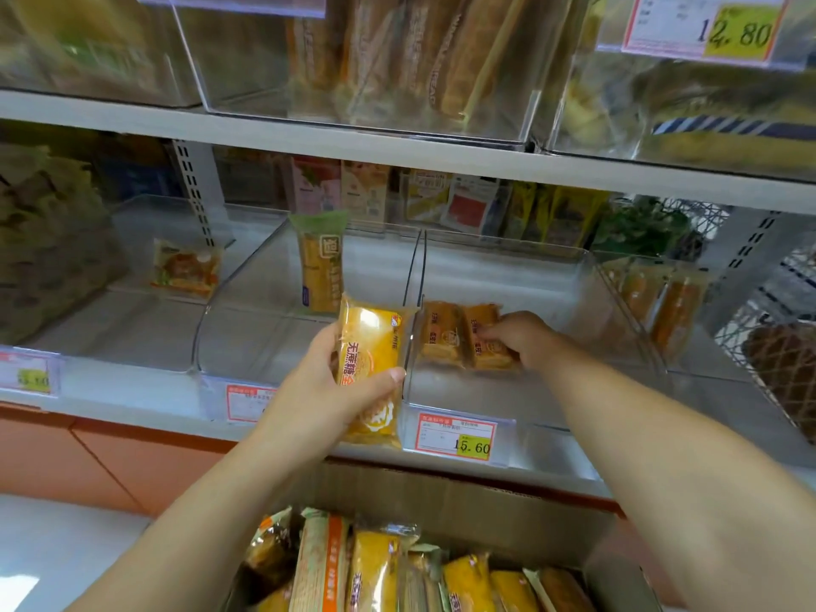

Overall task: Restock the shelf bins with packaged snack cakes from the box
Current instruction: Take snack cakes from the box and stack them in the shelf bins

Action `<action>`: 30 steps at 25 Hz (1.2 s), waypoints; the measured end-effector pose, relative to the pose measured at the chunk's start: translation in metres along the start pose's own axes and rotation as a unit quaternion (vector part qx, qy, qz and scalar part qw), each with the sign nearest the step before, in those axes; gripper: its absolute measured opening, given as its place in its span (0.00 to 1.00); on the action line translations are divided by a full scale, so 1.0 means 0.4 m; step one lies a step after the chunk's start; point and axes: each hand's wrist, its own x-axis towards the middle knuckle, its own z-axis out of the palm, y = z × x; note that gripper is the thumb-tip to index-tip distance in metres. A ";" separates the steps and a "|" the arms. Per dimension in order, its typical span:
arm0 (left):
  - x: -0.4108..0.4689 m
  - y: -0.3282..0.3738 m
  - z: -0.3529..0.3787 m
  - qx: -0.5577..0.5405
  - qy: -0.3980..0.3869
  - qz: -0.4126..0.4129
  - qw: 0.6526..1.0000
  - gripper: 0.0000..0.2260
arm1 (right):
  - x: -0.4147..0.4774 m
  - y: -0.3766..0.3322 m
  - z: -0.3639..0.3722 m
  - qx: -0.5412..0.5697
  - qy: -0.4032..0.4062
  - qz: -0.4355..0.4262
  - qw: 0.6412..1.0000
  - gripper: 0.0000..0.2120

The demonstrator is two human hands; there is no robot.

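Mid-frame, my left hand (pixel 318 382) grips a yellow plastic-wrapped snack cake (pixel 371 360) while my right hand (pixel 525 342) grasps orange-wrapped cakes (pixel 446 337) inside the clear plastic bin (pixel 587 311).

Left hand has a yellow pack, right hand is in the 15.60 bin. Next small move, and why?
Probably: the left hand moves the yellow pack right, over the front wall of the clear bin, and sets it by the orange packs. The pack is held outside the bin, in front of the divider, while the right hand grips those packs, and bare floor shows behind them.
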 end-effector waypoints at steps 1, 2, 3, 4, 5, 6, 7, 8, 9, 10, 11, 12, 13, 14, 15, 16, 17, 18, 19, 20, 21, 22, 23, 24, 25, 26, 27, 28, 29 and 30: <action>-0.003 0.003 0.000 0.003 -0.002 0.001 1.000 0.32 | -0.012 -0.002 0.002 -0.004 0.002 -0.001 1.000 0.17; -0.005 0.006 0.000 0.008 -0.004 0.000 1.000 0.31 | -0.030 -0.008 0.001 -0.001 0.004 -0.003 1.000 0.20; -0.007 0.010 0.000 0.011 -0.005 -0.002 1.000 0.31 | -0.052 -0.016 -0.005 -0.007 0.014 -0.009 1.000 0.23; -0.008 0.014 -0.001 0.009 -0.004 -0.003 1.000 0.30 | -0.076 -0.028 -0.013 -0.034 0.039 -0.030 0.998 0.25; -0.012 0.018 0.000 0.007 -0.002 0.002 1.000 0.29 | -0.108 -0.041 -0.023 -0.074 0.067 -0.062 0.993 0.26; -0.018 0.022 0.002 0.007 -0.001 0.009 1.000 0.28 | -0.144 -0.051 -0.032 -0.089 0.094 -0.100 0.987 0.25; -0.022 0.026 0.006 0.005 0.001 0.017 1.000 0.26 | -0.195 -0.062 -0.035 -0.076 0.107 -0.138 0.982 0.22; -0.024 0.031 0.011 -0.004 0.008 0.026 1.000 0.24 | -0.248 -0.064 -0.033 -0.052 0.093 -0.178 0.978 0.17; -0.023 0.038 0.019 -0.024 0.010 0.034 0.999 0.21 | -0.304 -0.063 -0.027 -0.021 0.056 -0.222 0.973 0.13; -0.022 0.047 0.029 -0.055 0.010 0.041 0.998 0.19 | -0.370 -0.059 -0.016 0.011 0.000 -0.257 0.966 0.11; -0.020 0.056 0.043 -0.092 0.010 0.043 0.995 0.18 | -0.434 -0.053 -0.002 0.053 -0.073 -0.270 0.959 0.13; -0.012 0.061 0.059 -0.128 0.011 0.039 0.991 0.18 | -0.484 -0.046 0.013 0.078 -0.140 -0.269 0.950 0.17; -0.007 0.071 0.073 -0.153 0.010 0.036 0.987 0.16 | -0.519 -0.037 0.027 0.089 -0.183 -0.269 0.941 0.22; -0.003 0.080 0.082 -0.165 0.007 0.035 0.986 0.13 | -0.536 -0.030 0.040 0.090 -0.199 -0.269 0.938 0.26; -0.005 0.090 0.088 -0.159 -0.004 0.045 0.986 0.12 | -0.534 -0.024 0.043 0.105 -0.195 -0.265 0.939 0.28; -0.002 0.089 0.091 -0.134 -0.010 0.065 0.989 0.14 | -0.519 -0.022 0.036 0.138 -0.186 -0.251 0.940 0.29; 0.003 0.083 0.088 -0.081 -0.008 0.098 0.992 0.16 | -0.496 -0.026 0.025 0.179 -0.173 -0.234 0.940 0.28; 0.009 0.074 0.081 -0.004 0.002 0.137 0.991 0.17 | -0.467 -0.032 0.009 0.206 -0.139 -0.222 0.943 0.28; 0.015 0.060 0.070 0.088 0.016 0.166 0.982 0.20 | -0.427 -0.040 -0.012 0.196 -0.075 -0.217 0.953 0.29; 0.025 0.041 0.062 0.178 0.031 0.180 0.967 0.23 | -0.379 -0.044 -0.037 0.151 0.002 -0.211 0.966 0.31; 0.031 0.022 0.053 0.239 0.034 0.173 0.955 0.27 | -0.326 -0.047 -0.061 0.081 0.073 -0.196 0.974 0.33; 0.034 0.007 0.048 0.276 0.021 0.150 0.949 0.29 | -0.264 -0.042 -0.085 0.002 0.127 -0.170 0.977 0.34; 0.036 -0.007 0.046 0.296 0.005 0.130 0.946 0.30 | -0.207 -0.032 -0.105 -0.064 0.155 -0.144 0.975 0.34; 0.037 -0.016 0.046 0.310 -0.006 0.125 0.943 0.31 | -0.148 -0.015 -0.117 -0.114 0.163 -0.119 0.973 0.34; 0.038 -0.019 0.046 0.319 -0.012 0.128 0.939 0.30 | -0.094 0.000 -0.125 -0.152 0.162 -0.094 0.971 0.33; 0.041 -0.020 0.046 0.325 -0.013 0.134 0.936 0.30 | -0.051 0.011 -0.129 -0.180 0.157 -0.070 0.969 0.32; 0.043 -0.018 0.045 0.333 -0.006 0.139 0.932 0.29 | -0.013 0.027 -0.130 -0.202 0.144 -0.053 0.967 0.31; 0.044 -0.016 0.045 0.341 0.003 0.138 0.930 0.29 | 0.012 0.041 -0.126 -0.224 0.126 -0.042 0.966 0.30; 0.043 -0.014 0.044 0.349 0.008 0.139 0.927 0.29 | 0.027 0.053 -0.118 -0.242 0.109 -0.032 0.964 0.29; 0.043 -0.014 0.043 0.356 0.009 0.141 0.924 0.29 | 0.026 0.059 -0.108 -0.262 0.096 -0.026 0.960 0.28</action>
